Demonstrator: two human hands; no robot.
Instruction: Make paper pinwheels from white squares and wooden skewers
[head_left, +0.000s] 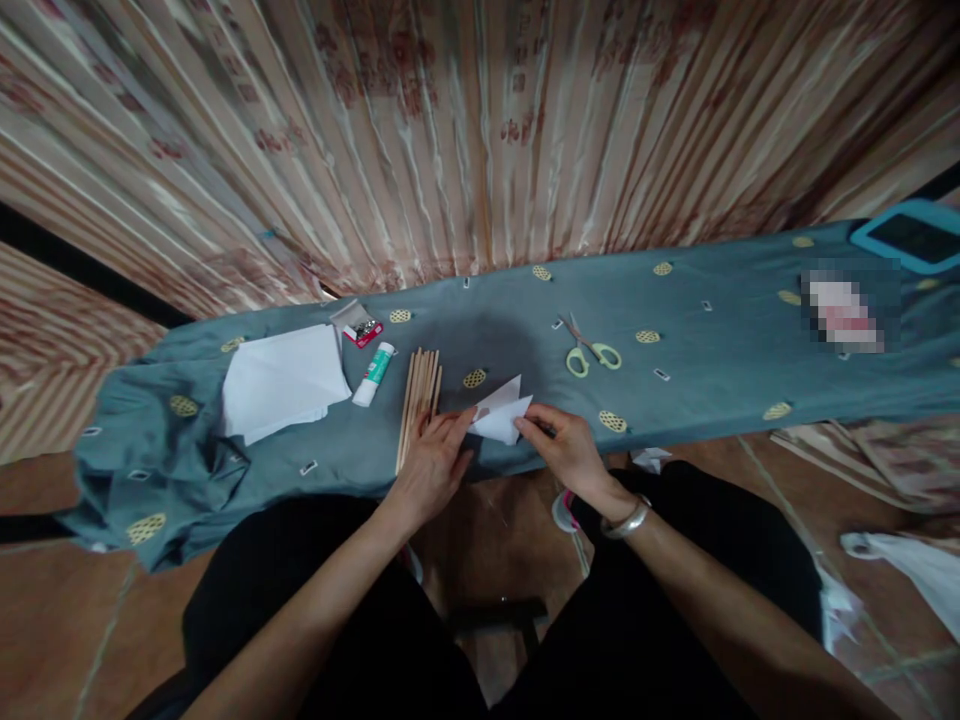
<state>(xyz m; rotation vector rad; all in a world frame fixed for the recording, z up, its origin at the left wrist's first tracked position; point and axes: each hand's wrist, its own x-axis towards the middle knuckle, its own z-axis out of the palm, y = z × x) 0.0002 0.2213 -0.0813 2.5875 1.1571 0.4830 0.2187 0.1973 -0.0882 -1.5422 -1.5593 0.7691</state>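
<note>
A folded white paper [501,410] lies near the front edge of a low table covered with a blue-grey cloth [675,390]. My left hand [435,462] presses on the paper's left corner with its fingertips. My right hand [566,445], a silver bangle on its wrist, pinches the paper's right edge. Just left of my left hand lies a bundle of thin wooden sticks [418,400].
A stack of white paper sheets [283,382], a glue stick [374,374] and a small box of clips [360,324] lie at the left. Yellow-handled scissors [591,350] lie behind the paper. A blue-framed tablet [911,235] sits far right. A patterned curtain hangs behind.
</note>
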